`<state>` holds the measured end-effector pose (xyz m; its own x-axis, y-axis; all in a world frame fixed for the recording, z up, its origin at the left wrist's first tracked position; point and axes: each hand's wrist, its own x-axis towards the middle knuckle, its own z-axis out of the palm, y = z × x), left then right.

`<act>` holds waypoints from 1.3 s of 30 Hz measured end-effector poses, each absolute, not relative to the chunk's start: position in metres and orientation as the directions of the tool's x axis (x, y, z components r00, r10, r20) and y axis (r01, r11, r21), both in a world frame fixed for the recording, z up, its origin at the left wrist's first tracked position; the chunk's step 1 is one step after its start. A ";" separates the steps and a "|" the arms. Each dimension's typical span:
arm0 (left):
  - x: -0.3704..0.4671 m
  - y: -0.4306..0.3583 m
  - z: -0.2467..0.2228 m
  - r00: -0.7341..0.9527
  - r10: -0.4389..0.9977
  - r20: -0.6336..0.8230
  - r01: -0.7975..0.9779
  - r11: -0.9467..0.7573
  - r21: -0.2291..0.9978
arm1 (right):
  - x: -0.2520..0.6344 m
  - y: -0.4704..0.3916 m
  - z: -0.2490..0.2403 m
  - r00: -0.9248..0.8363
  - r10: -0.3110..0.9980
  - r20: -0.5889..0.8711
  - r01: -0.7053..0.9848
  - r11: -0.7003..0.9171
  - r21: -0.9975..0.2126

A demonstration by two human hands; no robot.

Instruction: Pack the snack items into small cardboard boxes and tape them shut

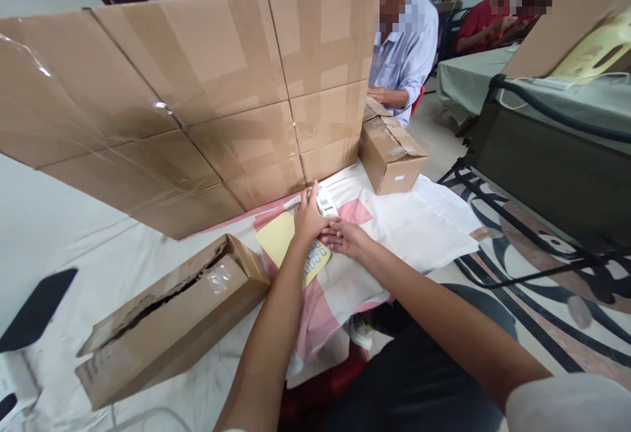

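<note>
A small white box (326, 202) with dark print on its face stands over the pink and white cloth (340, 300). My left hand (306, 216) is closed against its left side, with the fingers pointing up along it. Close to the lower edge of the box, my right hand (348, 239) has its fingers stretched out toward my left wrist. Whether those fingers touch the box cannot be made out. Under my hands lies a yellow sheet (276, 238) with rows of small blue and white marks (313, 262), partly covered by my left hand and forearm.
A tall wall of taped cardboard (236, 77) rises behind my hands. One torn-open carton (172, 320) lies at the left, and a closed carton (394, 156) sits at the back right. Beyond sit a person in a light blue shirt (409, 37) and another in red (480, 27). A dark folding frame (542, 156) stands right.
</note>
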<state>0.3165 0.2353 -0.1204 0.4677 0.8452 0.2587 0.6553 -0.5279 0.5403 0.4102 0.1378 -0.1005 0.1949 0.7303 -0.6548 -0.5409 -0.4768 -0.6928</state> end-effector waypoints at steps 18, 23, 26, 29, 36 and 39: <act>0.317 0.228 -0.111 0.482 0.843 0.238 0.733 -0.537 0.418 | 0.411 0.139 -0.100 0.186 0.733 -0.654 -0.531 -0.485 -0.695; 0.312 0.230 -0.102 0.526 0.834 0.167 0.751 -0.548 0.368 | 0.414 0.141 -0.100 0.163 0.727 -0.667 -0.533 -0.504 -0.680; 0.310 0.230 -0.097 0.542 0.830 0.130 0.761 -0.551 0.341 | 0.416 0.144 -0.103 0.154 0.720 -0.677 -0.525 -0.521 -0.673; 0.310 0.231 -0.093 0.554 0.826 0.103 0.768 -0.555 0.320 | 0.419 0.149 -0.105 0.136 0.705 -0.696 -0.511 -0.552 -0.659; 0.302 0.244 -0.077 0.641 0.767 -0.003 0.737 -0.615 0.281 | 0.421 0.158 -0.105 0.142 0.681 -0.718 -0.479 -0.587 -0.652; 0.301 0.247 -0.071 0.639 0.770 0.007 0.736 -0.613 0.286 | 0.416 0.157 -0.103 0.166 0.681 -0.713 -0.464 -0.584 -0.666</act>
<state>0.3005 0.2466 -0.0713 0.6386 0.7695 0.0068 0.7361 -0.6134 0.2862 0.4165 0.1571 -0.1029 0.1659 0.6813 -0.7130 -0.4637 -0.5842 -0.6661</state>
